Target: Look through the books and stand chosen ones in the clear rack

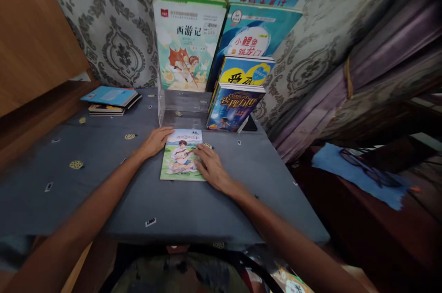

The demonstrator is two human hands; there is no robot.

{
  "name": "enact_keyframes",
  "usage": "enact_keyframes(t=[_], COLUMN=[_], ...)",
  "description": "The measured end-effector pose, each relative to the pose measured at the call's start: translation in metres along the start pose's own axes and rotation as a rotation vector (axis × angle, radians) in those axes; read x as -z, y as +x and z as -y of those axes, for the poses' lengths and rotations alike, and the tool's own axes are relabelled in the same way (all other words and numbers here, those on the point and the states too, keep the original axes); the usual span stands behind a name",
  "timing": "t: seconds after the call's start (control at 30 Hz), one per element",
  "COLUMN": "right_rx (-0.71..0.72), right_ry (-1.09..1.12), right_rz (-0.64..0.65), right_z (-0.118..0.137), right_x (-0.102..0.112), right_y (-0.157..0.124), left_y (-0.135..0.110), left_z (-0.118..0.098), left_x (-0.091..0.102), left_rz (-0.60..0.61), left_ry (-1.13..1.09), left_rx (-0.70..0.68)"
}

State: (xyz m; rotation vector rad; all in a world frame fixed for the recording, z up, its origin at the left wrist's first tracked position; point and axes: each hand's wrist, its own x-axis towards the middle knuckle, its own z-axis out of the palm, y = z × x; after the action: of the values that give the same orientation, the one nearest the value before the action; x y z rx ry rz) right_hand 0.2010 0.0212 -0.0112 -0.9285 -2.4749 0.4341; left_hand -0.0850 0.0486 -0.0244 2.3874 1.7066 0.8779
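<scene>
A thin picture-covered book [180,164] lies flat on the grey cloth, its cover showing a figure playing a stringed instrument. My left hand [159,140] rests at its upper left corner, fingers stretched out and touching the edge. Across the book's right edge lies my right hand [211,166], fingers spread on the cover. Just beyond stands a clear acrylic book rack [184,116] holding books in tiers, among them a pale green book [188,49] on the left and a dark blue book [235,109] at the lower right.
A small stack of books [110,96] lies at the back left beside a wooden cabinet [37,35]. The cloth-covered table [113,201] ends near my body. Off its right side are a purple curtain [376,63] and a blue cloth [348,169] with eyeglasses on it.
</scene>
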Motion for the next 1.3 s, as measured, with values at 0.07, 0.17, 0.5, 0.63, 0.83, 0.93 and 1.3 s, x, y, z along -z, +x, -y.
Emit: enact_keyframes(t=[0.07, 0.17, 0.5, 0.63, 0.83, 0.93, 1.3], right_rx=[-0.061, -0.067, -0.080, -0.126, -0.117, -0.136, -0.227], right_ry=[-0.042, -0.036, 0.255, 0.318, 0.312, 0.294, 0.239], right_rz=[-0.013, -0.036, -0.151, -0.180, -0.221, -0.230, -0.199], right_z=[-0.003, 0.001, 0.016, 0.011, 0.002, -0.001, -0.011], right_x=[0.001, 0.002, 0.010, 0.007, -0.002, -0.003, -0.004], right_y=[0.005, 0.008, -0.005, 0.000, 0.002, 0.001, 0.008], left_y=[-0.001, -0.002, -0.001, 0.006, 0.023, 0.018, -0.039], left_z=[-0.002, -0.006, -0.025, -0.049, -0.073, -0.083, -0.120], left_x=[0.001, 0.003, 0.016, 0.007, -0.016, -0.019, 0.004], left_rz=[-0.002, -0.016, 0.017, 0.079, 0.126, 0.133, 0.202], left_ry=[0.029, 0.070, 0.192, 0.196, 0.183, 0.143, 0.165], left_rx=[-0.007, 0.000, -0.023, -0.123, -0.233, -0.276, -0.282])
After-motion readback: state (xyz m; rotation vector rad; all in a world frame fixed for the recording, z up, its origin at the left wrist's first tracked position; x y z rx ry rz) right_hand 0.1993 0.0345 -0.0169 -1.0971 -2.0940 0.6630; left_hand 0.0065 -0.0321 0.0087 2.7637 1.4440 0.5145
